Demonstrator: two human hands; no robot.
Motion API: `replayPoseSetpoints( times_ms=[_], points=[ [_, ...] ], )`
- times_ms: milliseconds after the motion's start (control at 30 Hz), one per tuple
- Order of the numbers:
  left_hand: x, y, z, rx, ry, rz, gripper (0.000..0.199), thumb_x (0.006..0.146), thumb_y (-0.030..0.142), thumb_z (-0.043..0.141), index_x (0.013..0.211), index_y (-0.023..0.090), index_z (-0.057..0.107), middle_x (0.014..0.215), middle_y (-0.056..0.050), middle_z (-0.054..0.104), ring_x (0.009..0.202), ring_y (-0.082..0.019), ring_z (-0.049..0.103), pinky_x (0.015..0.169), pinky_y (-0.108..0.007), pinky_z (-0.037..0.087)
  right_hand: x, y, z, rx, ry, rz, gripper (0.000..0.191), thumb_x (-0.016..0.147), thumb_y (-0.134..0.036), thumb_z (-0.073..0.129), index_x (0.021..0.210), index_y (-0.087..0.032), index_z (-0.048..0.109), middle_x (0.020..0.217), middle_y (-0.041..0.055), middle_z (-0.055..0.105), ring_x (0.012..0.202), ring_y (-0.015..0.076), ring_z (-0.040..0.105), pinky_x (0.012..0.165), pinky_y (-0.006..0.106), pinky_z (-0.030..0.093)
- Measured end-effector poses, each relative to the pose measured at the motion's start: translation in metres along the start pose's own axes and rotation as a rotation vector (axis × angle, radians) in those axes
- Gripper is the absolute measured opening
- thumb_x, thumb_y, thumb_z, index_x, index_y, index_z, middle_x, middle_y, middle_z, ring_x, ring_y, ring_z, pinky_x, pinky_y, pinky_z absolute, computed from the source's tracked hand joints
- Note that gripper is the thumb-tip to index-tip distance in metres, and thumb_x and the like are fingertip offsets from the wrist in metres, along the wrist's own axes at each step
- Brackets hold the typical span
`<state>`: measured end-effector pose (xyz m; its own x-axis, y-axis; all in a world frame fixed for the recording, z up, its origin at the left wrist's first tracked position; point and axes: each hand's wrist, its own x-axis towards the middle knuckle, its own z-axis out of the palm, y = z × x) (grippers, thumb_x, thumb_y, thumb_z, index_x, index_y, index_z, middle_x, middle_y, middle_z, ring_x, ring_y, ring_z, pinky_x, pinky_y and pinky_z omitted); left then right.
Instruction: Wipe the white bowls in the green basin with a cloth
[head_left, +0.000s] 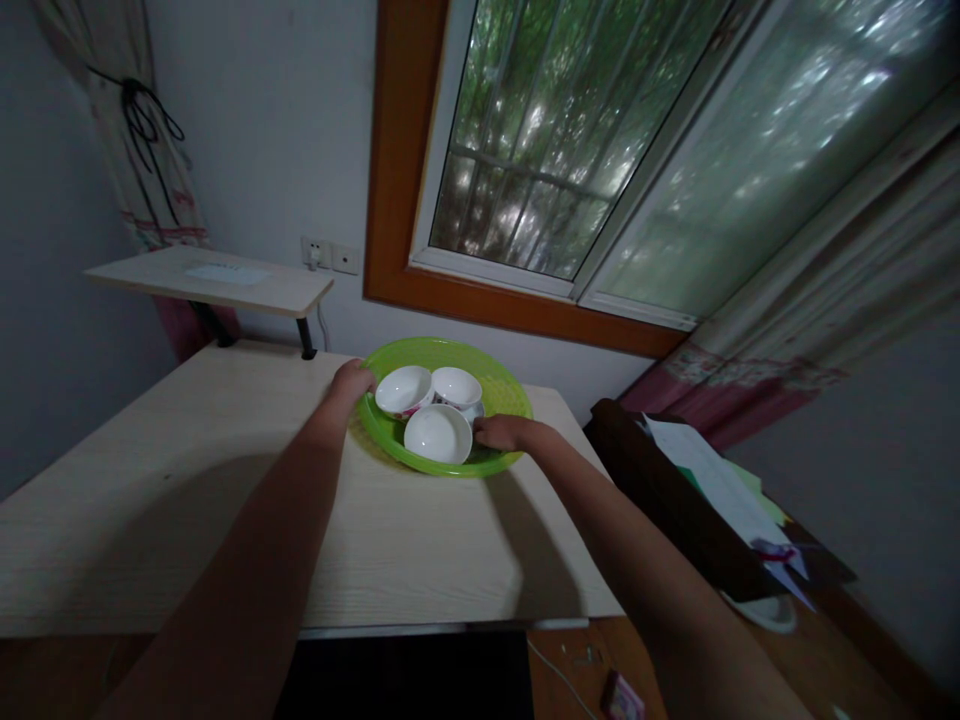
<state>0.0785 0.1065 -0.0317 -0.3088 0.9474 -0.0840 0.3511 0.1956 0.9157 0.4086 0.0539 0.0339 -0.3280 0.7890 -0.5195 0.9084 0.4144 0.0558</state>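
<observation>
A bright green plastic basin [420, 353] stands on the table, with white bowls inside. One bowl [406, 387] lies at the left, another [457, 384] at the back, and a third [438, 434] at the front; part of another white piece shows between them on the right. At the basin's left edge, my left hand [354, 381] is closed round the rim. My right hand [501, 432] reaches over the basin's right side, its curled fingers at the right edge of the front bowl. The fingertips are partly hidden, but they seem to pinch that edge.
The pale wooden table [405, 560] carries a raised shelf [217, 280] at its back left. Wall sockets [330, 255] and a window [525, 170] are behind. To the right, a dark brown piece of furniture [667, 500] holds papers [720, 480].
</observation>
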Motion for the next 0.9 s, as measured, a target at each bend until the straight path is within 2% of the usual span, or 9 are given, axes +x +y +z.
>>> replayPoseSetpoints(
  times_ms=[67,167,333,433,600,733,900],
  points=[
    [-0.001,0.002,0.000,-0.012,-0.003,-0.021,0.037,0.055,0.010,0.065,0.090,0.020,0.071,0.072,-0.002,0.066,0.064,-0.021,0.064,0.057,-0.030,0.046,0.000,-0.001,0.000,0.003,-0.007,-0.012,0.047,0.113,-0.034,0.047,0.147,-0.020,0.075,0.148,0.0159,0.076,0.130,0.0311,0.077,0.107,0.038,0.057],
    [-0.001,0.001,0.000,-0.040,-0.008,-0.017,0.037,0.055,0.011,0.064,0.090,0.020,0.071,0.073,-0.002,0.066,0.065,-0.021,0.064,0.058,-0.030,0.046,0.004,-0.002,0.004,-0.014,-0.005,0.021,0.050,0.114,-0.034,0.042,0.145,-0.017,0.077,0.148,0.0194,0.075,0.133,0.0339,0.075,0.110,0.042,0.057],
    [0.003,-0.005,0.001,-0.053,-0.014,-0.008,0.037,0.055,0.012,0.063,0.090,0.022,0.070,0.073,-0.001,0.066,0.065,-0.020,0.064,0.059,-0.029,0.046,0.015,-0.003,0.011,-0.042,0.010,0.114,0.057,0.113,-0.038,0.043,0.158,-0.010,0.066,0.153,0.0273,0.069,0.140,0.0428,0.071,0.112,0.054,0.058],
    [0.004,-0.007,0.002,-0.071,-0.019,-0.007,0.035,0.054,0.013,0.063,0.087,0.022,0.068,0.073,-0.001,0.065,0.064,-0.020,0.063,0.058,-0.030,0.046,0.015,-0.003,0.010,-0.034,0.014,0.099,0.055,0.110,-0.034,0.049,0.157,-0.011,0.067,0.152,0.0262,0.070,0.138,0.0410,0.072,0.111,0.051,0.059],
    [0.004,-0.006,0.003,-0.082,-0.029,-0.011,0.037,0.054,0.012,0.062,0.089,0.022,0.068,0.074,-0.001,0.067,0.064,-0.020,0.065,0.059,-0.030,0.047,0.006,-0.002,0.005,-0.015,0.011,0.011,0.048,0.103,-0.031,0.058,0.146,-0.019,0.076,0.142,0.0178,0.078,0.128,0.0351,0.078,0.106,0.042,0.060],
    [0.007,-0.008,0.003,-0.104,-0.043,-0.002,0.039,0.053,0.013,0.062,0.090,0.022,0.068,0.074,-0.001,0.067,0.063,-0.020,0.065,0.058,-0.029,0.047,0.004,0.000,0.006,-0.027,0.003,-0.044,0.047,0.104,-0.029,0.057,0.146,-0.024,0.077,0.146,0.0136,0.077,0.132,0.0322,0.076,0.107,0.039,0.059],
    [0.013,-0.014,0.005,-0.076,-0.023,0.000,0.041,0.053,0.013,0.063,0.092,0.022,0.071,0.076,-0.002,0.068,0.065,-0.021,0.066,0.059,-0.029,0.048,0.012,0.000,0.012,-0.089,0.014,0.042,0.043,0.107,-0.030,0.056,0.141,-0.022,0.081,0.146,0.0171,0.076,0.134,0.0373,0.075,0.108,0.046,0.060]
  ],
)
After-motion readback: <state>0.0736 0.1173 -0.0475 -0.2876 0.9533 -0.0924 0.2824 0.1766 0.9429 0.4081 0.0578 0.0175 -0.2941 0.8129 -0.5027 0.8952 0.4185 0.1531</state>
